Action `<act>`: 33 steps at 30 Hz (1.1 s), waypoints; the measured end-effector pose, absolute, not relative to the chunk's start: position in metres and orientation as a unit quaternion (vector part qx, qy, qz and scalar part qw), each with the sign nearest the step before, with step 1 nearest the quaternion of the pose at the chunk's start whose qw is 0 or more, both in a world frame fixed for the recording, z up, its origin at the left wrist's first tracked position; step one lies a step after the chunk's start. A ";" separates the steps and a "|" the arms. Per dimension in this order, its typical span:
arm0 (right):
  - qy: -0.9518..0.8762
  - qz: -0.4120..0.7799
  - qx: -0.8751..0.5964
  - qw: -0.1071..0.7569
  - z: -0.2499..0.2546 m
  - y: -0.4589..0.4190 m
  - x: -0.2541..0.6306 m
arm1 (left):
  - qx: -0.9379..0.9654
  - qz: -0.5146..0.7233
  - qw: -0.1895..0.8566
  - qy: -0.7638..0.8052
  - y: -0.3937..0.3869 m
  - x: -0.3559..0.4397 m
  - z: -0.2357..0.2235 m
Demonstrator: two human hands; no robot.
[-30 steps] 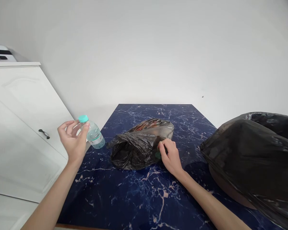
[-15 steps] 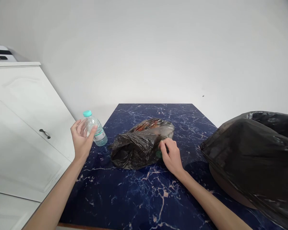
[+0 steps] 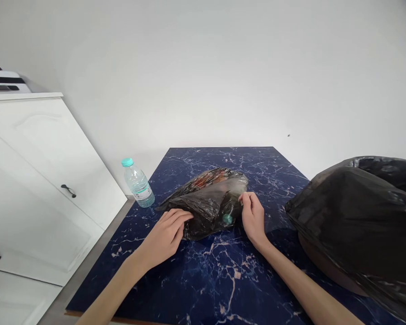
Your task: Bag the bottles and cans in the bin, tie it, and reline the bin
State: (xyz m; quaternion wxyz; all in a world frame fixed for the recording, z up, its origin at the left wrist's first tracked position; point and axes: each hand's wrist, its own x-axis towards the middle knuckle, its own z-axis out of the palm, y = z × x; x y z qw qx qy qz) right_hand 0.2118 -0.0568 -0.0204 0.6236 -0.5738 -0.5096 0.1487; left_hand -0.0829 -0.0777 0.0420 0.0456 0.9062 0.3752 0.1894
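Observation:
A crumpled black plastic bag (image 3: pixel 203 203) lies on the dark blue marbled table. Reddish-orange contents and a round teal thing, perhaps a bottle cap, show through its thin film. My left hand (image 3: pixel 165 232) is closed on the bag's near left edge, fingers together over the film and thumb below. At the bag's right side, my right hand (image 3: pixel 253 215) pinches the film between thumb and bent fingers. A clear plastic water bottle (image 3: pixel 138 183) with a teal cap and a white label stands upright at the table's left edge, apart from both hands.
On the right stands a large bin (image 3: pixel 328 266) lined with a black bin liner (image 3: pixel 358 216). White cabinets (image 3: pixel 43 180) with dark handles are to the left, with a white and black device (image 3: pixel 6 81) on top. A plain wall rises behind the table (image 3: pixel 223 289).
My left hand has let go of the bottle, which now stands alone, and has moved right onto the bag. My right hand has shifted slightly right, still at the bag.

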 end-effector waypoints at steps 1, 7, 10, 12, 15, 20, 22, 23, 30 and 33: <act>-0.497 0.149 -0.582 0.626 -0.022 -0.054 0.215 | 0.903 0.184 0.050 0.385 -0.071 -0.079 0.036; -0.481 0.170 -0.627 0.589 -0.031 -0.043 0.230 | 0.908 0.175 0.076 0.373 -0.039 -0.043 0.020; -0.506 0.180 -0.636 0.554 -0.030 -0.044 0.227 | 0.907 0.190 0.101 0.362 -0.037 -0.024 0.027; -0.529 0.190 -0.628 0.538 -0.029 -0.046 0.222 | 0.902 0.201 0.118 0.364 -0.039 -0.016 0.032; -0.568 0.211 -0.596 0.527 -0.027 -0.048 0.215 | 0.894 0.211 0.135 0.371 -0.042 -0.012 0.036; -0.640 0.254 -0.520 0.506 -0.020 -0.053 0.207 | 0.892 0.216 0.132 0.375 -0.046 -0.017 0.035; -0.662 0.273 -0.491 0.496 -0.017 -0.056 0.204 | 0.891 0.219 0.124 0.379 -0.047 -0.020 0.034; -0.667 0.281 -0.481 0.494 -0.015 -0.058 0.202 | 0.889 0.222 0.120 0.382 -0.047 -0.021 0.033; -0.582 0.286 -0.518 0.558 -0.018 -0.055 0.210 | 0.865 0.250 0.090 0.426 -0.034 -0.026 0.015; -0.500 0.236 -0.569 0.608 -0.024 -0.046 0.225 | 0.856 0.264 0.075 0.439 -0.027 -0.026 0.004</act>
